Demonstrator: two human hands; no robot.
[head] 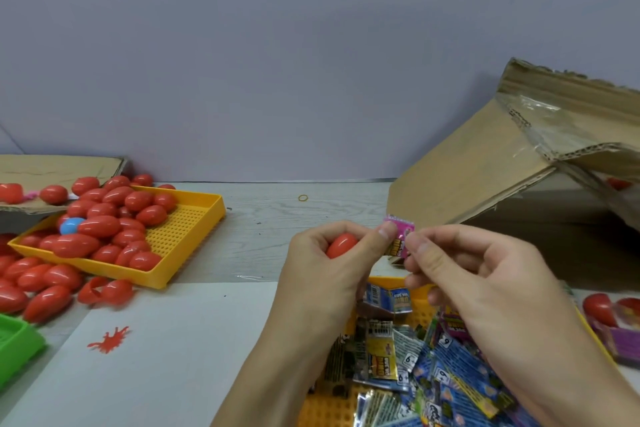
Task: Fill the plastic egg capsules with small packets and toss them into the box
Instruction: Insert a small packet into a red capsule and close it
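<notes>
My left hand [325, 263] curls round a red egg capsule [341, 245] in its palm, and its thumb and forefinger pinch the left edge of a small pink packet [400, 237]. My right hand [460, 274] pinches the same packet from the right. Both hands hover above a yellow tray [325, 409] holding several small packets [433, 357]. The cardboard box [485, 177] lies tilted at the right, its flap open toward me, with a red capsule just visible inside.
A yellow tray [194, 236] piled with red capsules [104, 229] and one blue one [71, 226] sits at the left. Loose red capsules [38, 288] lie around it. A green tray [17, 347] is at the left edge; a rubber band [303, 198] lies behind.
</notes>
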